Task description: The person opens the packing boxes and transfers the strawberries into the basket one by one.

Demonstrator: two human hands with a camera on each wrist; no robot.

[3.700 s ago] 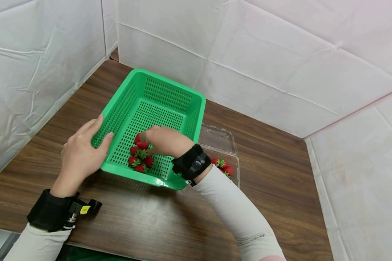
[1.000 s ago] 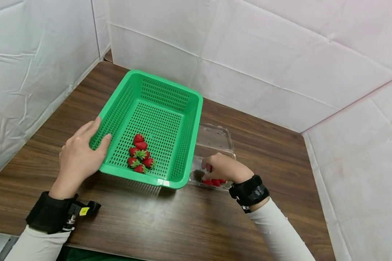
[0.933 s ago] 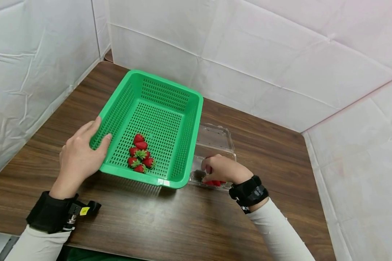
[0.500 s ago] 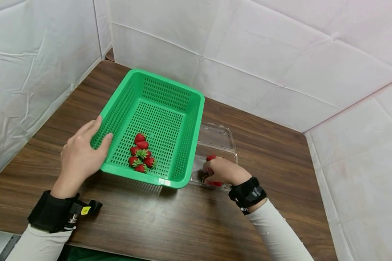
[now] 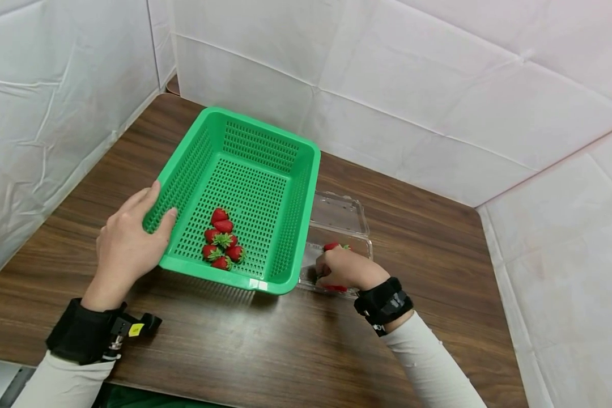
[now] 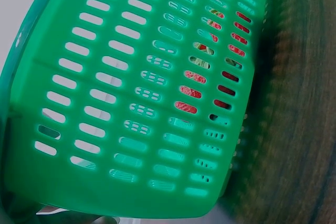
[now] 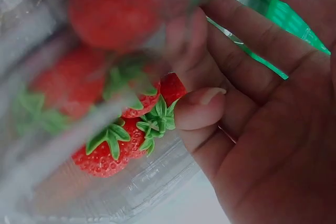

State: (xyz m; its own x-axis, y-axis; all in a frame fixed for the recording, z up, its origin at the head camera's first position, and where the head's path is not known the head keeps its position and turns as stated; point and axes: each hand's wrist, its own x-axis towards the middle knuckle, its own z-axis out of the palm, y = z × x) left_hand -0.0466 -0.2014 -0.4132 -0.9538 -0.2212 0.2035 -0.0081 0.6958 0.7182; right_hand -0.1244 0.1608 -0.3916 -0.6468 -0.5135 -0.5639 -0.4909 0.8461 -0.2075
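Observation:
A green perforated basket point(image 5: 265, 170) stands on the wooden table point(image 5: 245, 351) with several strawberries point(image 5: 221, 243) at its near end. My left hand point(image 5: 143, 226) holds the basket's near left rim, thumb over the edge. From the left wrist view I see the basket's outer wall point(image 6: 131, 103), with red strawberries point(image 6: 191, 90) showing through the slots. My right hand point(image 5: 336, 266) is inside a clear plastic clamshell point(image 5: 363, 243) to the right of the basket. Its curled fingers and thumb point(image 7: 202, 109) close on a strawberry point(image 7: 170, 87) among others point(image 7: 105, 153).
The clamshell's open lid point(image 5: 336, 212) lies flat behind its tray, against the basket's right wall. White sheeted walls point(image 5: 438, 85) close off the table on the left, back and right. Bare tabletop lies in front of the basket and to the right of the clamshell.
The right hand left the basket and moved to the clamshell. Over the last second it has curled deeper among the strawberries. The left hand has kept its hold.

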